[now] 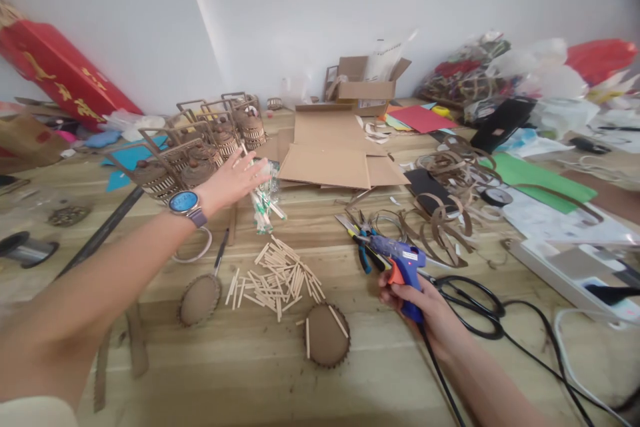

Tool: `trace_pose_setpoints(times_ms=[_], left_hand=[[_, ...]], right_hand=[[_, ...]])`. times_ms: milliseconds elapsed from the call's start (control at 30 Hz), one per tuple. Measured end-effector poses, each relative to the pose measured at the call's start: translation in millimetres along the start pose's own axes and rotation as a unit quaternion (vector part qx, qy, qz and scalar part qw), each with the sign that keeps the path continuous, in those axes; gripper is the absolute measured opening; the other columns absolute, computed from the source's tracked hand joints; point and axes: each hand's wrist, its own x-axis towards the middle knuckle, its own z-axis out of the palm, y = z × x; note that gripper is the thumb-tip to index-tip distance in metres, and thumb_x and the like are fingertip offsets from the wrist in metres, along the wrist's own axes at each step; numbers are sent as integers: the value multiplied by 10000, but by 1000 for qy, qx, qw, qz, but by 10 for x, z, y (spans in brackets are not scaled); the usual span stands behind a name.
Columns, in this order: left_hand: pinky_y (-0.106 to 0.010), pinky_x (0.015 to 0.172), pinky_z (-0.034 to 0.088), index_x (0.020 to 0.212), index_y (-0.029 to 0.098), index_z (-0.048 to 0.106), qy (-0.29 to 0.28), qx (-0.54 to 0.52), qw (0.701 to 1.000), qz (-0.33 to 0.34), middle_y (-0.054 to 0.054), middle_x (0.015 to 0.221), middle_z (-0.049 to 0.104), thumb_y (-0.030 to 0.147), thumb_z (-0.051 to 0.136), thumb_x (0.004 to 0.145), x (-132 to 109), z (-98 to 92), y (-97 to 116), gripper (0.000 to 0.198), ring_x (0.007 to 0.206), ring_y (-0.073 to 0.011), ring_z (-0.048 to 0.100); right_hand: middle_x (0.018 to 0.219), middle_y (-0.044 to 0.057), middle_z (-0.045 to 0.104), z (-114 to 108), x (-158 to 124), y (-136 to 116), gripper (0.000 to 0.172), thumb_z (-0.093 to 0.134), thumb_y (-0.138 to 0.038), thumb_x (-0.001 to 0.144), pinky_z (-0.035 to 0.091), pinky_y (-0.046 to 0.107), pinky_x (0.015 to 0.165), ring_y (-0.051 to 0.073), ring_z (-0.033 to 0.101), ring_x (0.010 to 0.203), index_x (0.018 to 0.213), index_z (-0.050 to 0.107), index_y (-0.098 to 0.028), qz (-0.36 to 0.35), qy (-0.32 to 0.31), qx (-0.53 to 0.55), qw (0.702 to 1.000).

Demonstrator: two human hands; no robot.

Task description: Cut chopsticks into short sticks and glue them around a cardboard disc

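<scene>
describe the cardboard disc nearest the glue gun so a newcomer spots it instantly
On the wooden table, find the loose pile of short sticks. Just nearer the camera lies a round, ridge-edged brown disc. Unlike the bare disc to its left, it bears two pale sticks.

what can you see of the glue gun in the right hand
The glue gun has a blue, plastic-looking body with an orange trigger and a pale label on its side. The right hand holds it by the handle above the wooden table, its front end pointing left and slightly away from the person, near the pliers; whether it touches them is unclear. A black cord runs from the handle's base.
</scene>
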Motion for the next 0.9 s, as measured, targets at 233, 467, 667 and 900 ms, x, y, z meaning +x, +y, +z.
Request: trace_pose_setpoints(times_ms=[233, 467, 667, 900], left_hand=[[-300, 769, 446, 806, 171, 641, -53, -167, 969, 172, -49, 869, 648, 155, 468, 924, -69, 153, 1356, 210, 834, -175, 542], [-320, 627, 375, 731, 162, 601, -10, -153, 962, 226, -43, 749, 582, 133, 522, 906, -204, 162, 2165, 194, 732, -182, 492], [-320, 617, 346, 705, 163, 578, 8, -122, 966, 228, -51, 750, 566, 116, 527, 892, -236, 207, 2180, 199, 733, -182, 491], [-304, 624, 353, 804, 160, 560, 37, -120, 964, 233, -37, 753, 578, 150, 472, 937, -233, 223, 2181, 159, 736, -173, 504]], right_hand=[[836, 44, 686, 4, 16, 14, 257, 777, -347, 641, 446, 318, 677, 177, 587, 688, 814, 664, -195, 1, -4, -45, 999], [764, 34, 674, -15, 21, 56, 248, 766, -365, 650, 432, 312, 683, 174, 573, 684, 796, 655, -198, 9, -8, -72, 997], [800, 42, 680, 10, 8, 39, 262, 755, -374, 660, 402, 297, 641, 181, 575, 690, 822, 649, -196, -2, -14, -102, 995], [732, 33, 673, 32, -3, 33, 236, 733, -360, 676, 376, 290, 614, 176, 564, 670, 812, 647, -188, -9, -21, -114, 993]])
